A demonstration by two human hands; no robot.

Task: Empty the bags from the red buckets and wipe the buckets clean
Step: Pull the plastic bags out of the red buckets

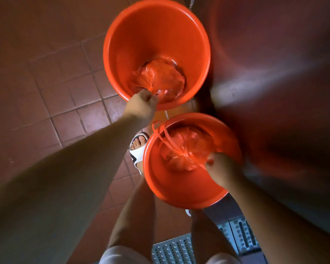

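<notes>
Left hand [141, 105] reaches over the far bucket's [156, 21] rim, pinching the knotted neck of its bag [160, 77]. Right hand [223, 170] grips the near bag's [181, 149] tie inside the near bucket [168, 189]. Both bags sit at the bottoms, above the tiled floor [46, 73].

My sandalled foot [138, 149] stands on the red-brown tiled floor [46, 77], a perforated metal grate [173, 250] set in just behind it.

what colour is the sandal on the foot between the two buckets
White with a black mark on its side; the sandal shows in the head view, on the tiled floor between the buckets.
</notes>
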